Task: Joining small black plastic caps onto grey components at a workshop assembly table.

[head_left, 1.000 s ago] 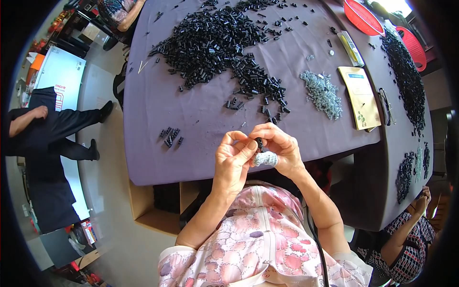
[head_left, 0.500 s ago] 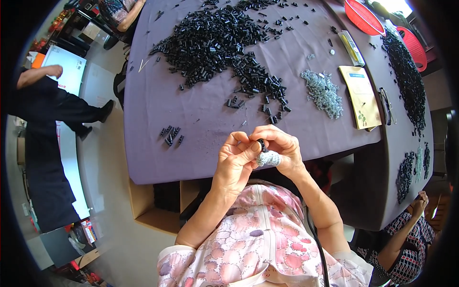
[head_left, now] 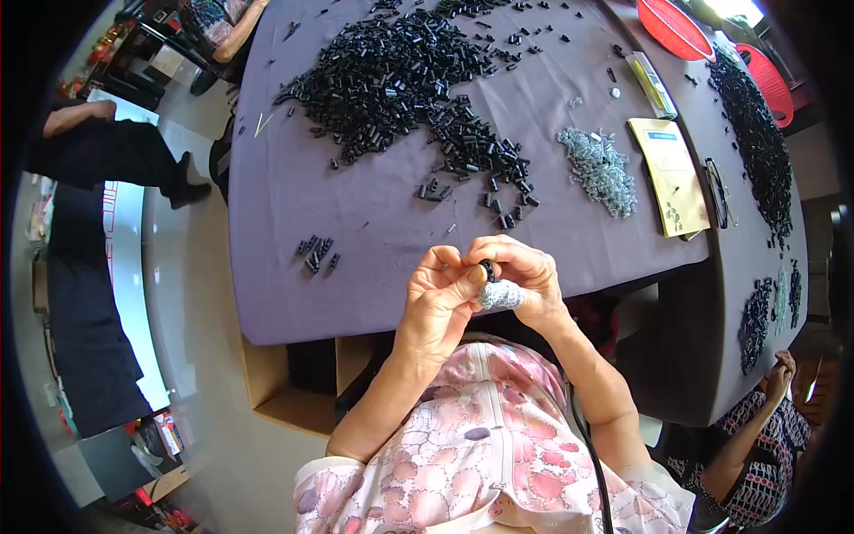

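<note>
My left hand [head_left: 438,295] and my right hand [head_left: 520,276] meet just over the near edge of the purple-covered table [head_left: 356,231]. Between the fingertips of both hands sits a small black ring-shaped part [head_left: 487,270]. Under my right palm shows a wad of small silvery pieces [head_left: 501,295], held in that hand. A small group of black parts [head_left: 317,254] lies on the cloth to the left of my hands. A big heap of black parts [head_left: 400,80] spreads across the far side.
A pile of silvery springs [head_left: 598,169] lies right of centre, beside a tan booklet [head_left: 672,173] and glasses [head_left: 717,191]. Red dishes [head_left: 673,16] stand at the far right. Another person's arm [head_left: 752,427] is at the lower right; someone in dark clothes [head_left: 98,160] stands at the left.
My hands have stayed together on the black part with only small finger movement. The person in dark clothes at the left has shifted up and away.
</note>
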Demonstrator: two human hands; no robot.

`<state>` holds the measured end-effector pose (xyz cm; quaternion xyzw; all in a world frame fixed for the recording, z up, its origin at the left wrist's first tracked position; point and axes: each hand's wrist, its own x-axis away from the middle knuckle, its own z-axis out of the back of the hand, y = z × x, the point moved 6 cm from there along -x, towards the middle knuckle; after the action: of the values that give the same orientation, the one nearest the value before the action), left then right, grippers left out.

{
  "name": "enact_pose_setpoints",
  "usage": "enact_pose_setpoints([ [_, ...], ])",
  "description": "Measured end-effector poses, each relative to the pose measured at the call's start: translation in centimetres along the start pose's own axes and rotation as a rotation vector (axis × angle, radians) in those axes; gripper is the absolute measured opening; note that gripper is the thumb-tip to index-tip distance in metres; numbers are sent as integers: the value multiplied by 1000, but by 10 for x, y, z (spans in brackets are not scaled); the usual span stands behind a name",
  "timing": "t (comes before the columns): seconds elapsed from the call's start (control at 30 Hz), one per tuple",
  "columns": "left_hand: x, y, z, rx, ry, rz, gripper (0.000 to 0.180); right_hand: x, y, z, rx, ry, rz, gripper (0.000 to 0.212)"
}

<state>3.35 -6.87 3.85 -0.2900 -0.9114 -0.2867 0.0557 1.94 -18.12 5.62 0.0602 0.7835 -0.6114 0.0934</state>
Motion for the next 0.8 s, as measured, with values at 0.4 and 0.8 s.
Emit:
enact_pose_setpoints([
  [0.4, 3, -3, 10, 48, 37, 51, 21, 0, 3, -4, -35, 46, -36, 19],
  [0.8, 12, 48, 57, -531, 291, -254, 23, 2, 8, 29, 751, 118, 52, 25],
])
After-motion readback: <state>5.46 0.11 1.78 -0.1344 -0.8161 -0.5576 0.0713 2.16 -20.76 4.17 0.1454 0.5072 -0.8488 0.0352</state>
